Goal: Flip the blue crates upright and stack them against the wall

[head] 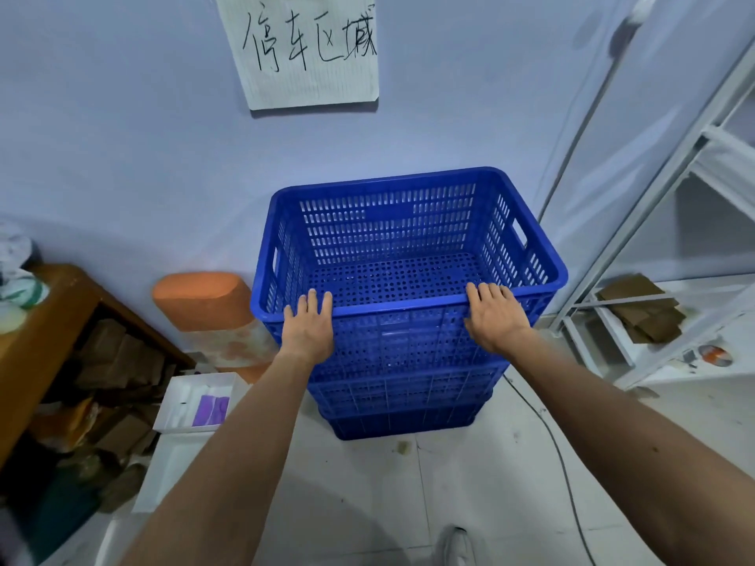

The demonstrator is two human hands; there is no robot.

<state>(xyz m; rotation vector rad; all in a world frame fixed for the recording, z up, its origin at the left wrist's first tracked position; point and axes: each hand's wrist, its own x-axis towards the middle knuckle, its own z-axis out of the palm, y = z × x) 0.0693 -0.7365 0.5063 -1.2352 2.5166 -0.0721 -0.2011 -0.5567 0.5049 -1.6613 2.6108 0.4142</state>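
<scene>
The top blue crate [408, 239] stands upright, open side up, on a stack of blue crates [404, 402] on the floor against the wall [122, 136]. My left hand [308, 324] and right hand [494, 316] lie flat on its near side, fingers straight, tips at the rim, gripping nothing. Above hangs a handwritten paper sign [306, 51]: 停车区域. An orange cylinder [204, 300] stands just left of the stack.

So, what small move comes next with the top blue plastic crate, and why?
Probably let go: the top blue perforated plastic crate sits upright on the stack by the wall; left hand and right hand only rest on its near rim.
</scene>
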